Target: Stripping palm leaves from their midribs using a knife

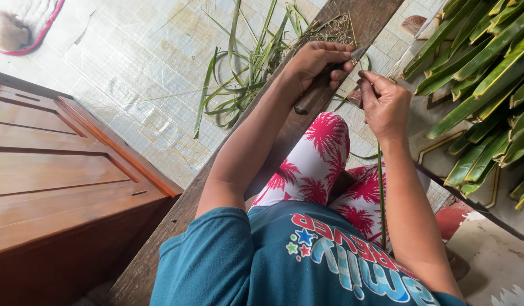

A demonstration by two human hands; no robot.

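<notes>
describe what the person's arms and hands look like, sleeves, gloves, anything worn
Both arms are bare from the upper arm down. The left hand and right hand wear no gloves, and no rings, watch or bracelets are visible. Short teal sleeves of a T-shirt with colourful printed lettering and small stars cover the shoulders.

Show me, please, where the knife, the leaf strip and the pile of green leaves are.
knife (315,93): head view, on its wooden handle in the left hand.
leaf strip (381,192): head view, mid-length below the right hand.
pile of green leaves (488,62): head view, middle of the stack.
</notes>
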